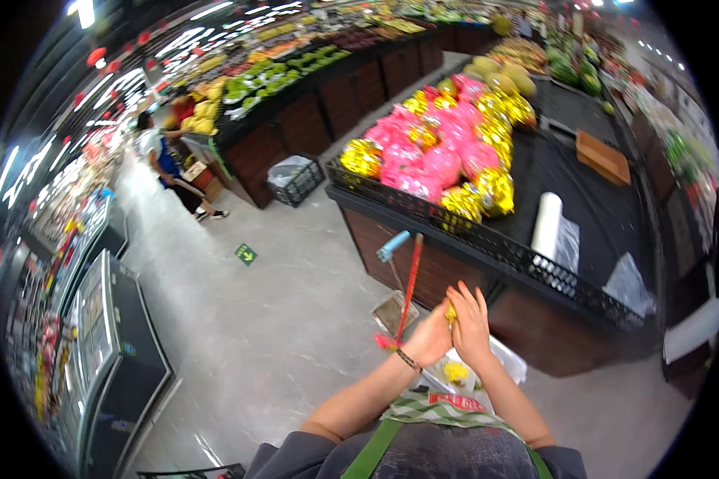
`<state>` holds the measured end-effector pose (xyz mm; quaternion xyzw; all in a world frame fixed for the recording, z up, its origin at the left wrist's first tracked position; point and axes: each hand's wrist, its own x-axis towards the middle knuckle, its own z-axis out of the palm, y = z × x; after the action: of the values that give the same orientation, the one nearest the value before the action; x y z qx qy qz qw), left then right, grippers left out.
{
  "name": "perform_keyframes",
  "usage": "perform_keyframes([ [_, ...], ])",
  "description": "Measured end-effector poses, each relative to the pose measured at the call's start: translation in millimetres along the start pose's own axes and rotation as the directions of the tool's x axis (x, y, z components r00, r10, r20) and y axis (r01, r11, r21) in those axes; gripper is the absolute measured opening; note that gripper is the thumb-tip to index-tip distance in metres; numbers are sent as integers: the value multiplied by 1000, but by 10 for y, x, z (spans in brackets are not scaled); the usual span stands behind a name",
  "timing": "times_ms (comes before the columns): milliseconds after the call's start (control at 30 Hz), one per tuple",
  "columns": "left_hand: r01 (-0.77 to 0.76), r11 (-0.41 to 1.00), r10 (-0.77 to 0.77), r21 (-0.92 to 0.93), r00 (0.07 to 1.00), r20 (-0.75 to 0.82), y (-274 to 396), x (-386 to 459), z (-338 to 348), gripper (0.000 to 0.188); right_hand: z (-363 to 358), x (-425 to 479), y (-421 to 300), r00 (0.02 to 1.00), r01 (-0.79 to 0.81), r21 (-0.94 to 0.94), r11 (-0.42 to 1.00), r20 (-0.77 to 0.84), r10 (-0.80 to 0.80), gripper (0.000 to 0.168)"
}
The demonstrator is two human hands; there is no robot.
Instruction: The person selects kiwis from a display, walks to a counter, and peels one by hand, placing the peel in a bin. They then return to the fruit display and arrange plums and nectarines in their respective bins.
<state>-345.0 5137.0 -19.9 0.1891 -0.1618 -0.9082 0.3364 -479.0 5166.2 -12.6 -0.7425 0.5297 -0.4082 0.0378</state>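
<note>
My left hand (428, 340) and my right hand (471, 323) are brought together in front of my apron, at the side of a fruit display stand. Between them a small piece of shiny yellow material (450, 314) shows, mostly covered by the palms and fingers. It could be gold foil. The fingers of my right hand lie stretched over it. Below the hands is a white plastic tub (508, 359), partly hidden by my right forearm. A crumpled yellow piece (455, 372) lies in the tub.
Pink and gold wrapped fruit (440, 155) fills part of the black-edged stand (407, 212). A plastic bag roll (548, 224) and a brown tray (602, 157) lie there. A red-handled tool (411, 281) leans near a dustpan (389, 314). Freezers (111, 335) stand left; a person (166, 161) stands farther off.
</note>
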Motion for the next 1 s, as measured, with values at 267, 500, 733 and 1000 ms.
perform_keyframes([
  [267,-207,978,207,5,976,-69,-155,16,-460,37,354,-226,-61,979,-200,-4,980,-36,199,66],
  [500,-419,901,433,115,844,-318,-100,-133,-895,31,744,-485,139,832,-551,511,659,400,385,62],
  [733,-80,983,83,164,997,-9,181,-416,-510,40,572,-329,338,612,-767,641,18,723,321,48],
  [1000,56,998,-56,-6,994,94,154,-300,-611,47,538,-245,421,579,-764,580,-282,810,98,52],
])
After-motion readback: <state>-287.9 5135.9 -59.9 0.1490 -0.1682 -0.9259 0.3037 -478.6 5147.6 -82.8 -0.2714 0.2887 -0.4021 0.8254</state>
